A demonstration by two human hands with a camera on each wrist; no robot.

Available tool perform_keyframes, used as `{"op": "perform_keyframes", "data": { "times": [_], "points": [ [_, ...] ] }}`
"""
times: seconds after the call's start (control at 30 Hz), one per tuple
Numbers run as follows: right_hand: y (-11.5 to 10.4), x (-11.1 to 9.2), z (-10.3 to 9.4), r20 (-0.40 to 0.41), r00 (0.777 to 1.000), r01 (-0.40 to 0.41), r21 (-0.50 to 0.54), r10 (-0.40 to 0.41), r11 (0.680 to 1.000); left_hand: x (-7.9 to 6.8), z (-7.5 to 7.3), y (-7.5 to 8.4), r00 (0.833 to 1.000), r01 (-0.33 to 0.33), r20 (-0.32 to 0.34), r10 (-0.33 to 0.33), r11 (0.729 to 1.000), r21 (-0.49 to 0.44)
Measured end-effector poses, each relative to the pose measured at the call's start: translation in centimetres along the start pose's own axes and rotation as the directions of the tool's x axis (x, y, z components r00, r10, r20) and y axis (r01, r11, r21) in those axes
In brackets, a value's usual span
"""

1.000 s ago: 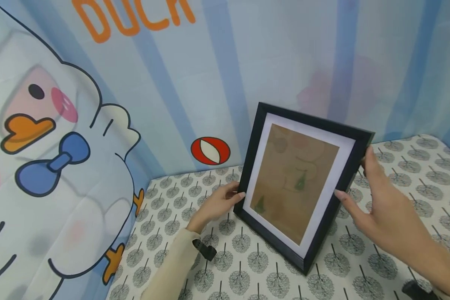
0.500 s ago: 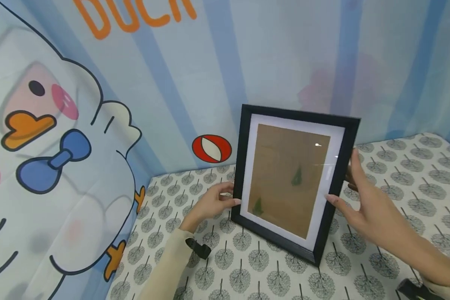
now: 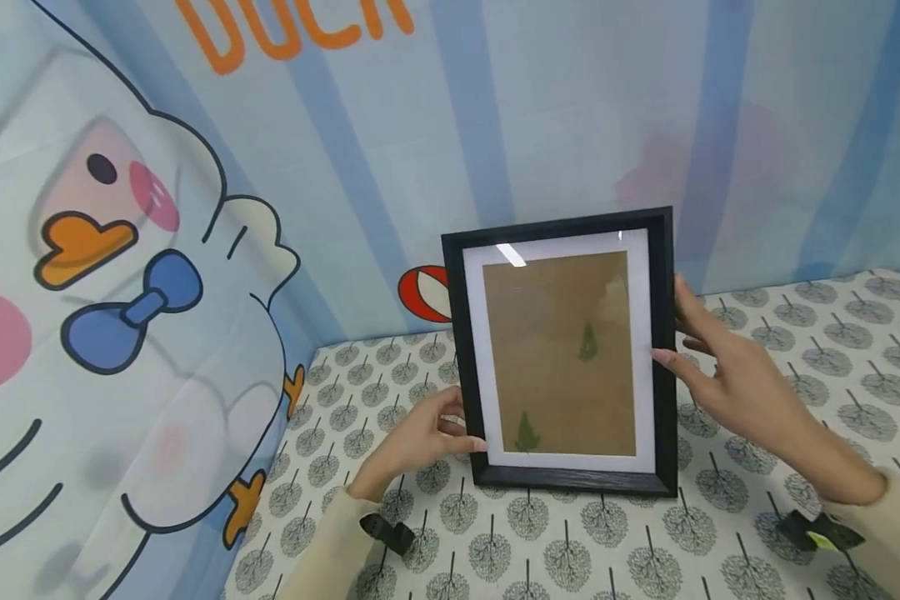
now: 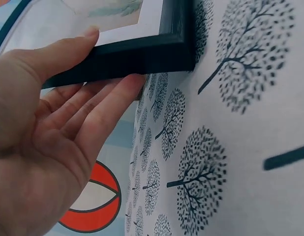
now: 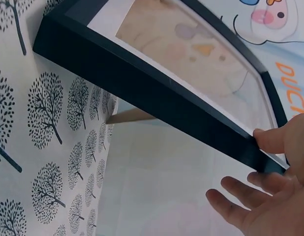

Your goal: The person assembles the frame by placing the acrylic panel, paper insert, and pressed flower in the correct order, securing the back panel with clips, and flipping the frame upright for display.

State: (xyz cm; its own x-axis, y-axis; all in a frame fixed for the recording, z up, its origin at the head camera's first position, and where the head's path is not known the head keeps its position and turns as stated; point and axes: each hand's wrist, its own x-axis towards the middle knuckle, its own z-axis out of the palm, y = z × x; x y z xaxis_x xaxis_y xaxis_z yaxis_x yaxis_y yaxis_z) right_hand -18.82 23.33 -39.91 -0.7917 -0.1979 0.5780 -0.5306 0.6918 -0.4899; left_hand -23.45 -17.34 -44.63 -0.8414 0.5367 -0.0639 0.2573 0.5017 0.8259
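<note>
A black picture frame (image 3: 562, 358) with a white mat stands nearly upright on the tablecloth, facing me. Behind its shiny pane is a brown sheet with two small green tree shapes. My left hand (image 3: 420, 437) grips the lower left side, thumb on the front and fingers curling behind the edge. At the opposite side, a bit higher, my right hand (image 3: 742, 379) pinches the border between thumb and fingers. In the right wrist view, a brown support leg (image 5: 132, 116) reaches from behind the frame to the cloth.
White cloth (image 3: 525, 550) printed with dark trees covers the table. A blue-striped curtain (image 3: 570, 108) with a large duck (image 3: 157, 367), lettering and a red-and-white ball (image 3: 424, 293) hangs behind and to the left. Small dark cameras are strapped to both wrists.
The picture frame has turned and straightened from a slanted stance to facing me, shifting left. Both hands stay on its sides; the left is slightly lower in view. The head view has shifted slightly.
</note>
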Motion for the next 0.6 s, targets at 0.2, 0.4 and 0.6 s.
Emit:
{"op": "perform_keyframes", "data": {
  "times": [0.2,0.4,0.6],
  "points": [
    [0.2,0.8,0.4,0.024,0.999,-0.028,0.007,0.028,1.000,-0.8,0.3,-0.1,0.999,-0.043,0.020,0.043,0.999,-0.011],
    [0.3,1.1,0.6,0.053,0.998,-0.043,0.027,0.041,0.999,-1.1,0.5,-0.2,0.999,-0.041,-0.004,0.041,0.999,-0.017],
    [0.6,1.1,0.7,0.083,0.995,-0.058,0.037,0.055,0.998,-1.3,0.7,-0.2,1.000,-0.027,-0.006,0.027,0.999,-0.035]
  ]
}}
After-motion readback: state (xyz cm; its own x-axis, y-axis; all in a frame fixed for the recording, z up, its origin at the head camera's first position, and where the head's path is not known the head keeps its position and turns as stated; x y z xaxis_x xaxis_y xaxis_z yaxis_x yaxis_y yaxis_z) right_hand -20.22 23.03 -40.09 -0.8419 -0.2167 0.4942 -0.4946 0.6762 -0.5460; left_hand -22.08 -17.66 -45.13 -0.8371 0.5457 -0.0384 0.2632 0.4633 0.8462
